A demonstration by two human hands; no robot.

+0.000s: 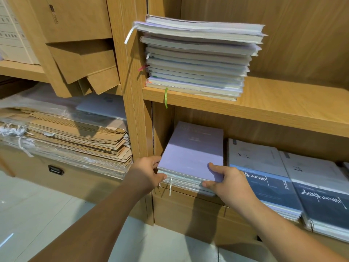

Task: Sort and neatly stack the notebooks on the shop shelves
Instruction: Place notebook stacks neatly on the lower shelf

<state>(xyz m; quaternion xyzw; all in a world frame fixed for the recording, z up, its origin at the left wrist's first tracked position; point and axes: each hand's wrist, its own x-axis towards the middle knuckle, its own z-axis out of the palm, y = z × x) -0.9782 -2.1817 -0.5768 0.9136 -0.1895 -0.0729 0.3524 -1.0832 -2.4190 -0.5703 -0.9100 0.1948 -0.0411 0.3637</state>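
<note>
A low stack of notebooks with a lilac cover on top (190, 150) lies at the left end of the lower shelf, its front edge hanging slightly over the shelf lip. My left hand (149, 171) grips the stack's front left corner, fingers curled round the edges. My right hand (226, 182) holds the front right corner, thumb on the lilac cover and fingers under the stack. On the upper shelf (283, 103) a tall, uneven pile of notebooks (198, 59) stands with ribbon markers hanging from its left side.
Two stacks of grey and dark blue notebooks (264, 178) (321, 190) lie to the right on the lower shelf. Left of the wooden upright (130, 82) are piled brown paper bags (75, 137) and tilted cardboard boxes (83, 59). Pale tiled floor (47, 205) lies below.
</note>
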